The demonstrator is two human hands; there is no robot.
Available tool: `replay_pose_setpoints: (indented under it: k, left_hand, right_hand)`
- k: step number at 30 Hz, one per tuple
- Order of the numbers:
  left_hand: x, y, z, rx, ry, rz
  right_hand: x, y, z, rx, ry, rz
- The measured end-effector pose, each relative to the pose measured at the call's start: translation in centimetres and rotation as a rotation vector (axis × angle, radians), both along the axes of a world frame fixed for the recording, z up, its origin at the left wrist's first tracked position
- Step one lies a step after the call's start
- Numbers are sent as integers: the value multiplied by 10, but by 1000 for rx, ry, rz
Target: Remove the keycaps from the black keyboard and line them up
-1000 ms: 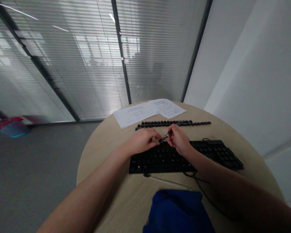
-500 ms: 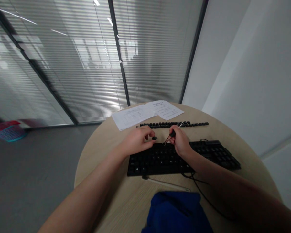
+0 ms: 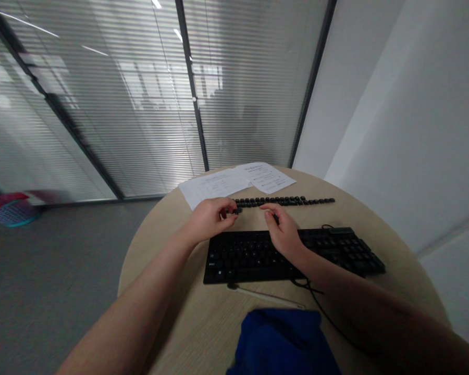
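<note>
My left hand (image 3: 213, 217) is over the far left of the table, its thumb and fingers curled around a small black keycap (image 3: 238, 211) at the left end of the keycap rows (image 3: 273, 201). Over the upper edge of the black keyboard (image 3: 246, 255) is my right hand (image 3: 284, 232). Its index finger points left, and a dark piece of the keycap puller (image 3: 276, 219) shows inside the curled hand; the puller's wires are mostly hidden. The keyboard lies flat, partly covered by my right hand and forearm.
Printed papers (image 3: 214, 185) lie at the table's far edge. A thin pale stick with a dark end (image 3: 266, 298) lies before the keyboard, near the black cable (image 3: 328, 319) and blue fabric (image 3: 285, 341). A basket (image 3: 13, 211) stands on the floor at left.
My left hand has moved left and away from me with the keycap, from the keyboard's edge to the keycap rows. My right hand has shifted slightly left, its index finger straightened; the puller's wires no longer show.
</note>
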State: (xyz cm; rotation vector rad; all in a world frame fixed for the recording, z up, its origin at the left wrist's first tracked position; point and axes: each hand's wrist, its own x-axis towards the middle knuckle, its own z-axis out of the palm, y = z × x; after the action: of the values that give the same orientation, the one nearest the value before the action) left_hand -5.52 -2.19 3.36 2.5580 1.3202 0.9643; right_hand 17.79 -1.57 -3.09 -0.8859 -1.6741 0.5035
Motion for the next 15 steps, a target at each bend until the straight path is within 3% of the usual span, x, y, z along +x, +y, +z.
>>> replay_pose_setpoints:
  k: [7, 15]
  left_hand:
    - [17, -9, 5, -31, 15, -141]
    - [20, -14, 11, -31, 40, -177]
  right_hand:
    - [-3, -2, 0, -91, -66, 103]
    - [-1, 0, 1, 27, -158, 137]
